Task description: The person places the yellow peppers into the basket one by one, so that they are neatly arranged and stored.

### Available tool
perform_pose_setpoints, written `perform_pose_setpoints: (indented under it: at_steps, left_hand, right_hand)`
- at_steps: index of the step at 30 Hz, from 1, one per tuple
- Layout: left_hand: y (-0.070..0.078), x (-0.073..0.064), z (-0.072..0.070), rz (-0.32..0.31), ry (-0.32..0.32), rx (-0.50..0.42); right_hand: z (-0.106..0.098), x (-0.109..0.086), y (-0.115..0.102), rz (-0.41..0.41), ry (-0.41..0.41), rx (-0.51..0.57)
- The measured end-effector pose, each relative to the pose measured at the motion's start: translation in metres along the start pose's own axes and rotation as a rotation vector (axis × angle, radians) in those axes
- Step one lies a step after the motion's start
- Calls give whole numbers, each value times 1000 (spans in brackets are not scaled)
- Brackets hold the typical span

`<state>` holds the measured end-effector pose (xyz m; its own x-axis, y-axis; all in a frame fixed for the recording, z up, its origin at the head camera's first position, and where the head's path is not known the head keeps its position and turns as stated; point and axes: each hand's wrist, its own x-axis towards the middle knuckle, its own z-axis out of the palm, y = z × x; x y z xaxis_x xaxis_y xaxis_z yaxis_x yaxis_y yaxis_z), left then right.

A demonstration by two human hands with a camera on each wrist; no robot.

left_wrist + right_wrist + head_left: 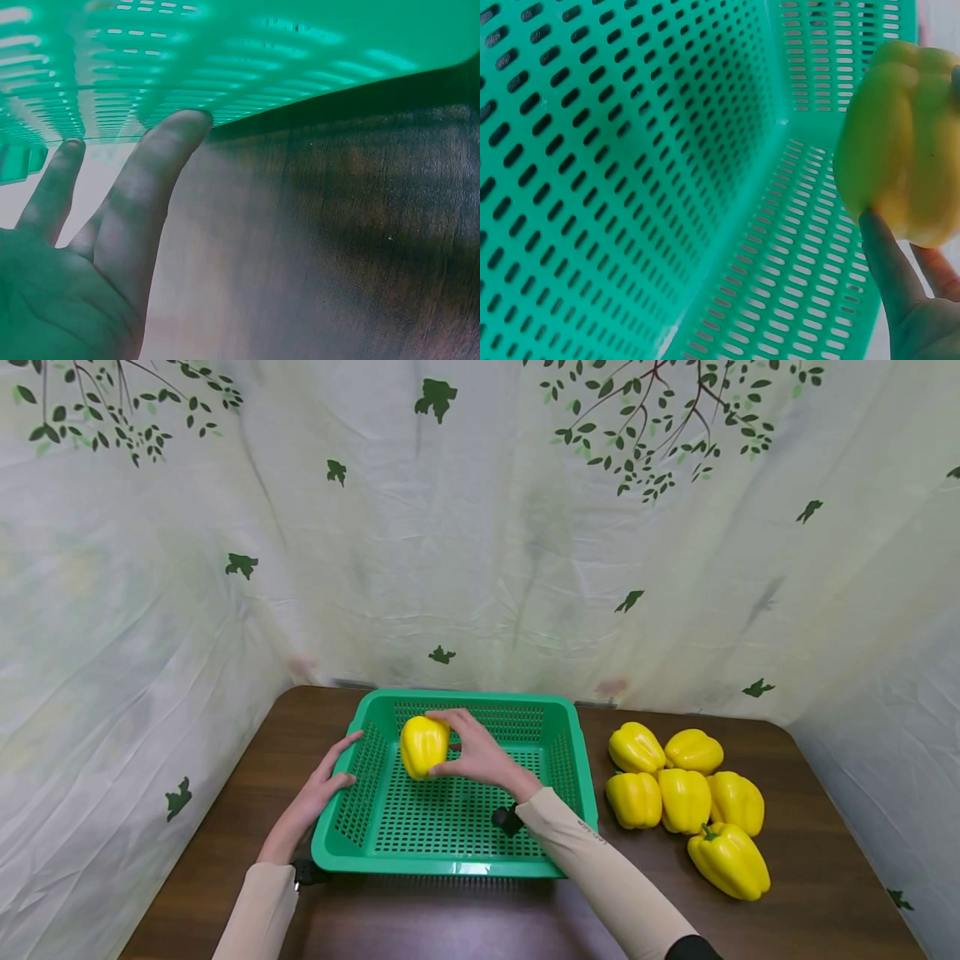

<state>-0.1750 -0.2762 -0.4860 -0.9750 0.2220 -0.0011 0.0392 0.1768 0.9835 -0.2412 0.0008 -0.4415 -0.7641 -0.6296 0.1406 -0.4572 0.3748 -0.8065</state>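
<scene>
Six yellow bell peppers (688,797) lie on the bench (810,868) right of the green basket (577,760) in the head view, while the right hand (480,758) holds a seventh pepper (423,746) upright over the basket's far left corner, and the left hand (318,789) rests on the left rim. Left wrist view: straight fingers (161,172) spread against the basket wall (225,52). Right wrist view: thumb (885,262) and fingers clamp the pepper (900,165) above the perforated floor (795,277); no writing is readable.

Our left hand (67,292), straight fingers (154,187) touching the green basket (247,52), above the wooden table (337,247)
</scene>
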Motion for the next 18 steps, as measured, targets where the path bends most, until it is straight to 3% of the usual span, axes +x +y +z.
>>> perform_pose_setpoints:
  at_steps: [10, 18]
  left_hand:
    - [1, 0, 1, -5, 10, 4]
    - [0, 0, 1, 2, 7, -6]
  right_hand:
    - [14, 10, 5, 15, 24, 42]
    - [24, 18, 6, 58, 24, -31]
